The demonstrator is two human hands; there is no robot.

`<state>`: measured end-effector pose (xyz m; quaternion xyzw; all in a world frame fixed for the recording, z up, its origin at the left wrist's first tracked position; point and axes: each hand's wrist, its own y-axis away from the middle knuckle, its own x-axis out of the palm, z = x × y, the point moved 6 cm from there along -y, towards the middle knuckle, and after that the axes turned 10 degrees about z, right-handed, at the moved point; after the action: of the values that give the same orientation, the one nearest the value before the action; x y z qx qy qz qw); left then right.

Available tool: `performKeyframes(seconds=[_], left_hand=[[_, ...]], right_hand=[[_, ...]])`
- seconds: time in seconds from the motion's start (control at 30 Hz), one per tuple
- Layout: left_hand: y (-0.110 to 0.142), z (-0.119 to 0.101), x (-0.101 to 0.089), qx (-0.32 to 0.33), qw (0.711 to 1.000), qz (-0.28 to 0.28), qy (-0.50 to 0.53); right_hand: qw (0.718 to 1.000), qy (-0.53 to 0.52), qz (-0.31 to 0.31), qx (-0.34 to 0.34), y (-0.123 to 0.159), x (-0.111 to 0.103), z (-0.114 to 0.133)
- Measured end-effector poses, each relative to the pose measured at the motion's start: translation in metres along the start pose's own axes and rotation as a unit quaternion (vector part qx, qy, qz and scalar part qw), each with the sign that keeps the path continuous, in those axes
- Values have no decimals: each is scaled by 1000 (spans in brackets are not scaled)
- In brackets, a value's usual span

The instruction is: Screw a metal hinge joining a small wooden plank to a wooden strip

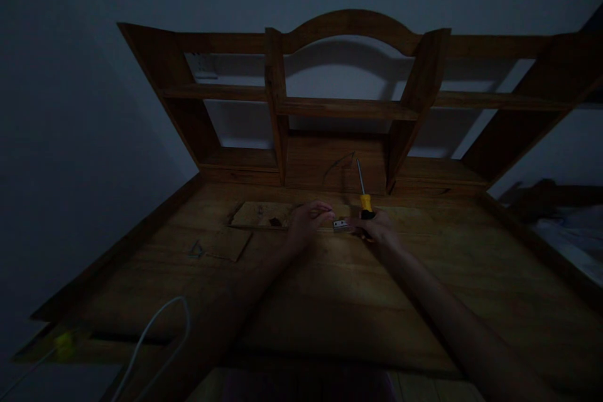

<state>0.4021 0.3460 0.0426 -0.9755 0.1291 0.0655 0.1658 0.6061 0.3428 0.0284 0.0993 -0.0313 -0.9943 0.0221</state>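
Note:
My right hand [382, 226] is closed around a screwdriver [366, 202] with a yellow and black handle, its shaft pointing up and away. Between the thumb and fingers of that same hand is a small silver metal piece with dark holes [340, 224]. Just left of it, my left hand [308, 220] is held in a pinch; whatever is between the fingertips is too small and dark to make out. Beneath both hands lies a pale strip of wood [249, 214] with a dark patch on it.
A wooden desk [325, 289] spreads under my arms, with a shelf unit [346, 110] along its back. At left are a thin square board [230, 244] and several small metal bits [196, 249]. A white cable [186, 311] loops at the front left near a yellow object [65, 345].

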Motion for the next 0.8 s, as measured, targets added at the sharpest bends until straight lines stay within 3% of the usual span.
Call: performKeyframes(seconds=[0.2, 0.37, 0.8], left_hand=[[-1, 7, 4, -19, 999, 23, 18], [-1, 3, 5, -10, 999, 30, -44], [0, 2, 8, -6, 993, 56, -106]], right_hand=[[996, 75, -29, -27, 7, -1, 4], [978, 199, -34, -49, 6, -5, 5], [971, 230, -16, -56, 10, 1, 11]])
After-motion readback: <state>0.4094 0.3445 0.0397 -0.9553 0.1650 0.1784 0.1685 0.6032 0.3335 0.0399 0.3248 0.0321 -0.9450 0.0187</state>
